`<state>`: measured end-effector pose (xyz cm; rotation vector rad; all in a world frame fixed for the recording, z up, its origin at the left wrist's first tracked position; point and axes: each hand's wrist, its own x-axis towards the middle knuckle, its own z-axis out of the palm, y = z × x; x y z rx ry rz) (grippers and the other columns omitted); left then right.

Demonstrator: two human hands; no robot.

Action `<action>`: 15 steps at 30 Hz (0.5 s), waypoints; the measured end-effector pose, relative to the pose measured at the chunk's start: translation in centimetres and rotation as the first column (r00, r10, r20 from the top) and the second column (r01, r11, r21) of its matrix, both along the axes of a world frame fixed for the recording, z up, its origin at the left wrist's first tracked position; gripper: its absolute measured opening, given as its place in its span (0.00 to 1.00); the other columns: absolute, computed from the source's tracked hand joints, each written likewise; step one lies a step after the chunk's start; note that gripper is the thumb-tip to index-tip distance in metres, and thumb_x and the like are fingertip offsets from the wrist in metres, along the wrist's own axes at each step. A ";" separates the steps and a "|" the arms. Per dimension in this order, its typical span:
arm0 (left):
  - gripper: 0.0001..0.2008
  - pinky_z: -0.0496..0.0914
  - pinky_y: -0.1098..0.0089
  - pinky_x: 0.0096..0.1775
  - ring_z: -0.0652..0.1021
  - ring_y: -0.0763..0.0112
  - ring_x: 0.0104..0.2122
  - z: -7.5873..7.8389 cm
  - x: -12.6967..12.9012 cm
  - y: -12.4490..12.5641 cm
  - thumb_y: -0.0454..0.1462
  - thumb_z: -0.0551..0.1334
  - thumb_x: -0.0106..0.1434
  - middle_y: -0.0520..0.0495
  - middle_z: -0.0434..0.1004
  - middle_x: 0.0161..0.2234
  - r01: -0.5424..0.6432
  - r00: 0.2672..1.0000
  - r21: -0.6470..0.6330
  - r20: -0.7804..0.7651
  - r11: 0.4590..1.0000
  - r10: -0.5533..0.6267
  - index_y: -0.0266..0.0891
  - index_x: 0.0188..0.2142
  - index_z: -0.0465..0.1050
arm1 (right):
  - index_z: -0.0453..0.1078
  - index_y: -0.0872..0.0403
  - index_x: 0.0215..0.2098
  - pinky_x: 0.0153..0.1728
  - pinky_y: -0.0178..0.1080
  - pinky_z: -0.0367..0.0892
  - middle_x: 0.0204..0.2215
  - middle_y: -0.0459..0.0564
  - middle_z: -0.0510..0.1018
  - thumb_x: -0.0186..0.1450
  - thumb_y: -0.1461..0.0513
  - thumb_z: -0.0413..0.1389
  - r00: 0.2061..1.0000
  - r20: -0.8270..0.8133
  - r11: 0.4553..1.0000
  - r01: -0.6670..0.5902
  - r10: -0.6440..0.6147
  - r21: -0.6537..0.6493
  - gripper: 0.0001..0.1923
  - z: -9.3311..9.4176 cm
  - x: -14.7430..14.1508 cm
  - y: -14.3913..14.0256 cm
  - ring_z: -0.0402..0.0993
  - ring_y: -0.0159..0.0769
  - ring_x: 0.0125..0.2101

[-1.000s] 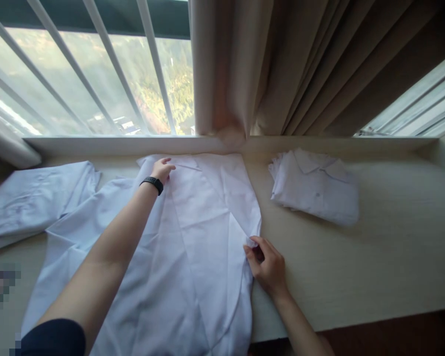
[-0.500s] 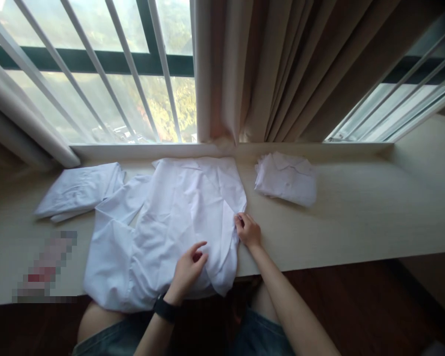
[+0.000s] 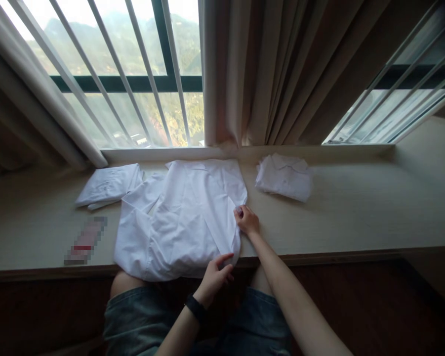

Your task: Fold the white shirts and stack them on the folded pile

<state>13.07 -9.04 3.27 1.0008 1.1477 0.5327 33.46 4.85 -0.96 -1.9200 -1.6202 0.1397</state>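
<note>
A white shirt lies spread on the pale window-side counter, its hem hanging over the front edge. My left hand, with a black band on the wrist, pinches the hem near the shirt's lower right corner. My right hand grips the folded right edge of the same shirt, further up the counter.
A folded white garment sits to the right of the shirt, and another white garment lies to its left. A blurred flat object rests near the front left. Beige curtains and a barred window stand behind.
The view has pulled back from the counter. My left hand went from the collar down to the hem at the front edge. My right hand stayed on the right edge.
</note>
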 end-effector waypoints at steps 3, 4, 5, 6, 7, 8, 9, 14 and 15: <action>0.26 0.65 0.76 0.25 0.78 0.72 0.27 -0.7 -0.2 -0.8 0.44 0.66 0.57 0.46 0.77 0.30 0.055 0.997 -0.034 0.047 0.998 -0.054 0.33 0.54 0.76 | 0.70 0.50 0.45 0.37 0.35 0.59 0.39 0.50 0.78 0.70 0.53 0.48 1.000 -0.009 1.000 0.001 -0.001 -0.003 0.13 -0.3 0.0 0.1 0.72 0.38 0.38; 0.25 0.66 0.76 0.26 0.79 0.71 0.28 -0.9 -0.5 -0.8 0.44 0.67 0.57 0.45 0.78 0.32 0.058 0.997 -0.036 0.046 0.998 -0.056 0.33 0.52 0.77 | 0.70 0.50 0.45 0.38 0.36 0.60 0.40 0.50 0.78 0.70 0.54 0.48 1.000 -0.017 1.000 -0.001 0.001 -0.001 0.14 -0.4 0.1 0.1 0.72 0.38 0.38; 0.25 0.66 0.75 0.26 0.79 0.71 0.29 -1.0 -0.9 -0.6 0.44 0.67 0.56 0.44 0.79 0.35 0.053 0.998 -0.030 0.035 0.998 -0.052 0.34 0.51 0.77 | 0.70 0.50 0.46 0.38 0.36 0.61 0.40 0.51 0.78 0.69 0.54 0.48 1.000 -0.029 1.000 -0.003 0.003 0.005 0.14 -0.5 0.1 0.2 0.72 0.39 0.38; 0.25 0.67 0.75 0.25 0.79 0.71 0.28 -1.0 -1.3 -0.2 0.44 0.66 0.56 0.43 0.79 0.36 0.043 0.999 -0.013 0.010 0.999 -0.043 0.35 0.52 0.77 | 0.70 0.51 0.46 0.39 0.36 0.61 0.41 0.51 0.77 0.68 0.55 0.48 0.999 -0.046 1.000 -0.002 0.002 0.013 0.14 -0.6 0.2 0.2 0.72 0.39 0.39; 0.26 0.66 0.74 0.25 0.78 0.71 0.27 -1.0 -1.8 0.5 0.44 0.66 0.56 0.44 0.79 0.37 0.033 0.999 0.015 -0.033 0.999 -0.033 0.36 0.53 0.76 | 0.69 0.51 0.46 0.39 0.37 0.62 0.42 0.52 0.77 0.67 0.56 0.49 0.998 -0.067 1.000 0.007 -0.005 0.024 0.14 -0.8 0.3 0.3 0.72 0.39 0.39; 0.26 0.66 0.73 0.24 0.77 0.72 0.25 -0.8 -2.3 1.3 0.44 0.65 0.57 0.45 0.79 0.36 0.026 0.995 0.058 -0.095 0.998 -0.020 0.37 0.54 0.75 | 0.69 0.52 0.46 0.40 0.37 0.63 0.42 0.52 0.76 0.66 0.57 0.49 0.996 -0.092 0.999 0.021 -0.017 0.037 0.14 -0.9 0.5 0.3 0.71 0.40 0.39; 0.25 0.67 0.72 0.25 0.76 0.72 0.24 -0.5 -2.8 2.3 0.43 0.64 0.58 0.46 0.79 0.33 0.018 0.984 0.122 -0.177 0.992 0.004 0.37 0.54 0.75 | 0.68 0.52 0.45 0.41 0.38 0.63 0.42 0.53 0.76 0.64 0.58 0.49 0.993 -0.118 0.998 0.038 -0.032 0.052 0.13 -1.1 0.6 0.4 0.71 0.40 0.39; 0.18 0.70 0.64 0.46 0.77 0.64 0.38 0.9 -3.9 9.5 0.38 0.63 0.57 0.45 0.79 0.38 -0.036 0.865 0.543 -0.404 0.839 0.299 0.42 0.48 0.78 | 0.67 0.52 0.39 0.43 0.40 0.65 0.38 0.52 0.72 0.60 0.61 0.48 0.978 -0.189 0.986 0.109 -0.085 0.123 0.10 -1.7 1.1 0.7 0.69 0.40 0.38; 0.20 0.69 0.63 0.49 0.77 0.62 0.42 1.0 -3.8 11.2 0.37 0.64 0.56 0.43 0.78 0.44 -0.091 0.867 0.559 -0.363 0.824 0.342 0.42 0.49 0.77 | 0.67 0.52 0.38 0.43 0.39 0.65 0.38 0.52 0.72 0.61 0.60 0.48 0.980 -0.182 0.986 0.105 -0.081 0.129 0.09 -1.7 1.1 0.7 0.69 0.40 0.38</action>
